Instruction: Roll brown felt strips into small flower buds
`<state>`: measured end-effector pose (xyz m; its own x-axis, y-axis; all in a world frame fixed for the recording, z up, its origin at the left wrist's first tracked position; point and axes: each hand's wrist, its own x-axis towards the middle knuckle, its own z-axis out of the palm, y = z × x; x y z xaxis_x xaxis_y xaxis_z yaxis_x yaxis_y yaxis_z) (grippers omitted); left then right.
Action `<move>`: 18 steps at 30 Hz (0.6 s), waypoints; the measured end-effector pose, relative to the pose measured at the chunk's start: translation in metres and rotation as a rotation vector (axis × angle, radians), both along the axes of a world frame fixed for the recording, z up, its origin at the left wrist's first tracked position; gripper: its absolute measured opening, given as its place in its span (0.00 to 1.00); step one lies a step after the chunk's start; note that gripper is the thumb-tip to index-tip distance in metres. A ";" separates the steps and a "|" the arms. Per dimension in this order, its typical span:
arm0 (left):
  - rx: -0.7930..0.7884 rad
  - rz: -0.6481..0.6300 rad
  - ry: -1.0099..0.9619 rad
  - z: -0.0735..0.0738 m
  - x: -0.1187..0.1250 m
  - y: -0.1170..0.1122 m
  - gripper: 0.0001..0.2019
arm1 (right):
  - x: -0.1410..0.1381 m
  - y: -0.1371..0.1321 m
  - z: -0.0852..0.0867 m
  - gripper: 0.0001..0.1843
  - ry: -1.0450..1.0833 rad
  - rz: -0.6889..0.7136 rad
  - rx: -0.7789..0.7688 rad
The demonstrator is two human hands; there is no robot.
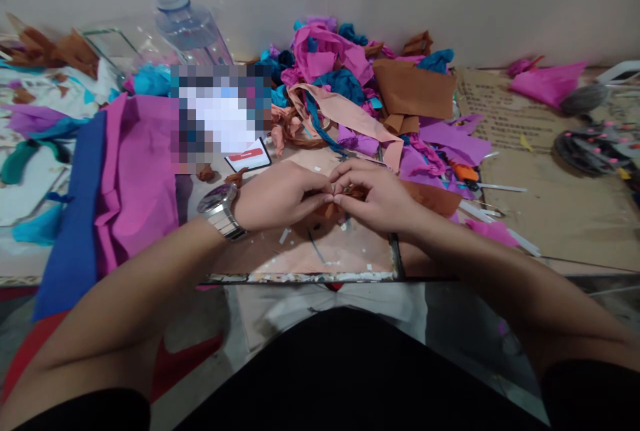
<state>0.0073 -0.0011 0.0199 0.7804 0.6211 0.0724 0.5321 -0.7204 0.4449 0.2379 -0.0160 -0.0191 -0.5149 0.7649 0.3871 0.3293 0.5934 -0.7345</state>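
Note:
Over the middle of the table, my left hand [280, 199] and my right hand [380, 199] meet at the fingertips. Both are closed in a pinch on a small piece of brown paper [327, 210], part of which shows below the fingers. The rest of that piece is hidden behind my hands. On my left wrist is a metal watch [223, 211]. Just beyond my left hand, crumpled brown scraps [237, 176] lie beside a phone-like screen [250, 156]. A flat strip of brown paper [433, 196] lies behind my right wrist.
A heap of pink, teal and brown paper [335, 54] lies along the wall. Pink sheets [143, 171] and a blue sheet [83, 198] hang over the front edge at left. A clear bottle [193, 31] stands behind. Cardboard [555, 198] with a dark pincushion-like dish [585, 151] is at right.

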 end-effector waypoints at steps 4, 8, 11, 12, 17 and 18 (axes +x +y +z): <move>0.006 -0.024 0.002 -0.001 -0.001 0.000 0.14 | 0.000 0.000 0.002 0.05 -0.046 0.037 -0.027; 0.033 -0.050 0.010 -0.004 -0.001 0.000 0.13 | -0.001 0.000 0.002 0.06 -0.054 0.053 -0.065; 0.048 -0.055 -0.006 -0.005 0.000 0.001 0.13 | -0.001 -0.001 0.002 0.07 -0.055 0.062 -0.083; 0.039 -0.054 -0.018 -0.005 0.000 0.001 0.13 | -0.002 -0.001 0.002 0.07 -0.056 0.065 -0.084; -0.073 -0.014 -0.060 0.001 0.001 0.000 0.16 | -0.001 0.000 0.000 0.05 -0.034 0.049 -0.016; -0.079 -0.006 -0.067 0.002 0.000 0.001 0.17 | -0.001 0.000 -0.001 0.05 -0.023 0.038 0.009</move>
<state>0.0076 -0.0005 0.0219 0.7791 0.6224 0.0754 0.4953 -0.6848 0.5345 0.2370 -0.0161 -0.0196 -0.5525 0.7410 0.3817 0.3227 0.6124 -0.7217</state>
